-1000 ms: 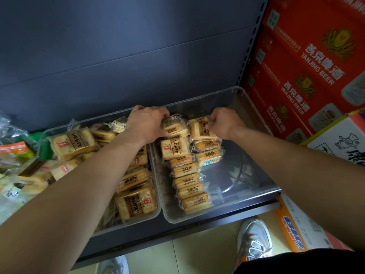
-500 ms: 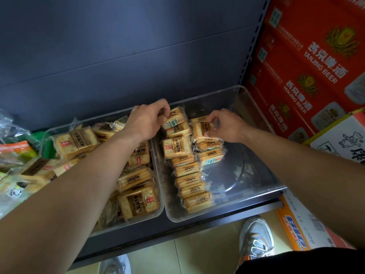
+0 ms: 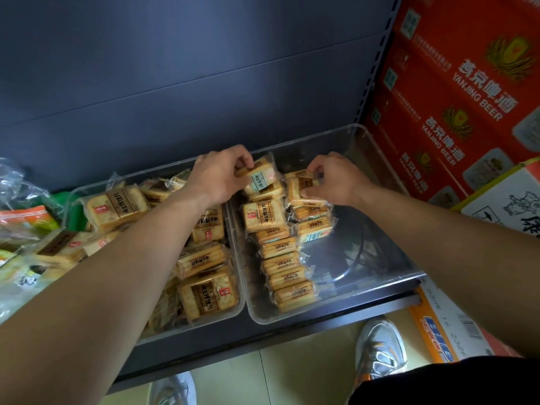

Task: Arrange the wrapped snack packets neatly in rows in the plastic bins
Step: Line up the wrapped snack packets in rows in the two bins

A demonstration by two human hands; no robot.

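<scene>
Two clear plastic bins sit side by side on a dark shelf. The left bin [image 3: 239, 305] is heaped with loose yellow biscuit packets [image 3: 207, 296]. In the right bin [image 3: 388, 276] a row of packets [image 3: 282, 264] stands on edge along its left side, with a shorter second row [image 3: 314, 229] beside it. My left hand [image 3: 222, 173] pinches a packet [image 3: 261, 178] lifted and tilted at the back of the first row. My right hand [image 3: 333, 178] grips the rear packet [image 3: 301, 190] of the second row.
Red beer cartons [image 3: 455, 92] stand stacked just right of the right bin, with a white box [image 3: 508, 197] below them. Other bagged snacks [image 3: 26, 223] lie left of the bins. My shoes [image 3: 380, 346] and a carton [image 3: 447, 325] are on the floor.
My left hand has raised and tilted a packet at the back of the first row. My right hand has shifted slightly onto the rear packet of the second row.
</scene>
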